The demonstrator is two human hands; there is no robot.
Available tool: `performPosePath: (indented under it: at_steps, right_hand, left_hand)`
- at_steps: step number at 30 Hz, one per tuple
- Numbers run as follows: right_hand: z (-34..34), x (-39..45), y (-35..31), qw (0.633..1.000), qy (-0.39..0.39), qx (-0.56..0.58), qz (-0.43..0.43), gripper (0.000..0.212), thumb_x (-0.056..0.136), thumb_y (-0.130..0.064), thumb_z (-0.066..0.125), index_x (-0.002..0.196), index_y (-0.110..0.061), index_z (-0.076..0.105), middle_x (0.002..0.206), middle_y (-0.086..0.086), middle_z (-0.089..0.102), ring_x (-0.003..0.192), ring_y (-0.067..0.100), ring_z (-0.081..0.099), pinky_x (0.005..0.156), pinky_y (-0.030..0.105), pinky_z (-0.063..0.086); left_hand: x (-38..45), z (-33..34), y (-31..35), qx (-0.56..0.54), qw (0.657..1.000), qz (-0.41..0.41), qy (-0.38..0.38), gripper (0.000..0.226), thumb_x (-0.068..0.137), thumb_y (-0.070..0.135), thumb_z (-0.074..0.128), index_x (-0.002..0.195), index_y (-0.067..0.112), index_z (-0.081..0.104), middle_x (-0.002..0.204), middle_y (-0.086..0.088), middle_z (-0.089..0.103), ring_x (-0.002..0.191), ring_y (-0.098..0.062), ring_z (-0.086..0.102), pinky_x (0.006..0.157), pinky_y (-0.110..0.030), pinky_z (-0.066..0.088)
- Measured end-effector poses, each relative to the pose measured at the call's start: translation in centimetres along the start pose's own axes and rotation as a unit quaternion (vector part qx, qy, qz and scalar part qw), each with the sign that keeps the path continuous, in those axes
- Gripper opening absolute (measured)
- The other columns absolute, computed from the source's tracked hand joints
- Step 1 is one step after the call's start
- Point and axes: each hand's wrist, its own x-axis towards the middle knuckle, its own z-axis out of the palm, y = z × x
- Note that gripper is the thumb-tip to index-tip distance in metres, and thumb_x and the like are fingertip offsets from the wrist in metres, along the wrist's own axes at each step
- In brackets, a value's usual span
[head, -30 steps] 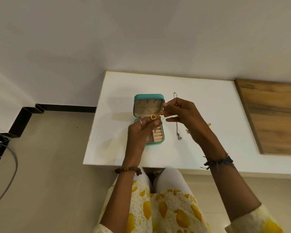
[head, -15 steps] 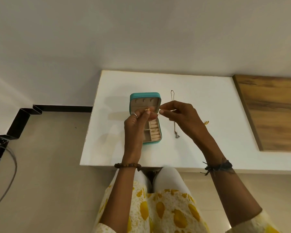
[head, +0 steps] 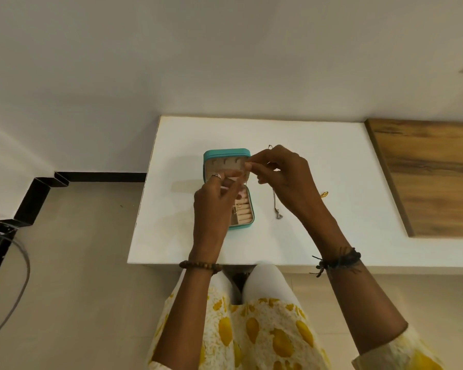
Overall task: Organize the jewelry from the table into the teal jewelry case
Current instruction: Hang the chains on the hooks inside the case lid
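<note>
The teal jewelry case (head: 226,152) lies open on the white table (head: 171,236), lid propped up at the back, beige ring rolls in its tray. Both hands hover over it. My left hand (head: 213,201) has its fingers curled in a pinch in front of the lid's inner hooks. My right hand (head: 286,182) pinches at the lid's right edge. Between them they hold the gold necklace, its fine chain and pendant hidden by blurred fingers. A silver necklace (head: 275,206) lies right of the case, partly under my right hand. A small gold piece (head: 324,194) lies further right.
A wooden panel (head: 433,177) adjoins the table on the right. The wall runs along the table's far edge. My knees in white and yellow cloth (head: 254,329) sit under the near edge. Grey cables (head: 16,263) lie on the floor at the left.
Both hands have moved the gold necklace up and back, from above the tray toward the lid's hooks. The heart pendant, visible before, is now hidden. The camera view has shifted slightly.
</note>
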Motion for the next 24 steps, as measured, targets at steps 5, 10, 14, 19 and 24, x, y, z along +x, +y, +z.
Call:
performPosePath:
  at_steps: [5,10,14,19,24]
  right_hand:
    - [-0.3,-0.2,-0.1,0.986,0.009,0.150,0.077,0.015,0.089,-0.019,0.061,0.094,-0.007,0.068,0.079,-0.001,0.066,0.065,0.009,0.061,0.062,0.020,0.055]
    - [-0.6,-1.0,0.4,0.963,-0.002,0.243,0.118,0.017,0.087,-0.014,0.063,0.099,-0.005,0.069,0.082,0.008,0.071,0.075,0.017,0.070,0.073,0.023,0.057]
    - [-0.8,-1.3,1.2,0.955,0.040,0.252,0.150,0.020,0.085,-0.017,0.065,0.097,-0.001,0.069,0.086,0.015,0.071,0.078,0.022,0.070,0.072,0.022,0.058]
    - [-0.6,-1.9,2.9,0.957,0.082,0.236,0.150,0.015,0.084,-0.012,0.066,0.098,-0.005,0.066,0.086,0.012,0.070,0.079,0.019,0.070,0.066,0.016,0.055]
    - [-0.7,-2.9,4.5,0.944,0.089,0.259,0.181,0.021,0.082,-0.012,0.069,0.102,-0.006,0.064,0.086,0.011,0.071,0.080,0.018,0.071,0.069,0.016,0.056]
  left_hand:
    - [-0.2,0.1,-0.3,-0.027,0.996,-0.081,0.035,0.025,0.092,0.034,0.051,0.103,0.012,0.058,0.097,0.004,0.059,0.074,-0.006,0.060,0.052,-0.003,0.044]
    - [-0.1,0.6,1.4,-0.280,0.903,-0.292,-0.145,0.045,0.095,0.045,0.035,0.085,0.015,0.066,0.076,-0.001,0.073,0.070,-0.014,0.070,0.066,-0.024,0.056]
    - [2.1,1.8,2.8,-0.349,0.846,-0.348,-0.206,0.043,0.093,0.044,0.042,0.090,0.008,0.065,0.077,-0.007,0.072,0.066,-0.017,0.070,0.058,-0.027,0.059]
    - [4.8,3.1,4.3,-0.324,0.852,-0.323,-0.254,0.020,0.091,0.021,0.054,0.101,0.007,0.062,0.102,-0.008,0.067,0.077,-0.014,0.065,0.061,-0.021,0.056]
    - [6.2,3.5,4.7,-0.304,0.873,-0.287,-0.252,0.019,0.090,0.012,0.055,0.102,0.000,0.062,0.110,-0.013,0.064,0.088,-0.020,0.065,0.064,-0.022,0.057]
